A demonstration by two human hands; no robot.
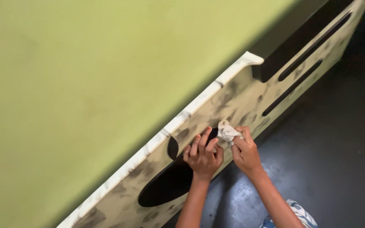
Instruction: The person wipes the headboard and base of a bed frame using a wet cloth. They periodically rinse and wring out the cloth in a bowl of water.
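Green wall (85, 84) fills the upper left; dark glossy floor (339, 160) lies at lower right. Between them stands a cream panel (241, 95) with grey smudges, a white marbled top edge, a large black oval cut-out (165, 185) and long dark slots (292, 86). Left hand (203, 156): fingers spread flat against the panel at the oval's upper rim, grasping nothing. Right hand (246, 154): fingers pinched around a crumpled white cloth (227, 131), which is pressed to the panel face just beside the left hand.
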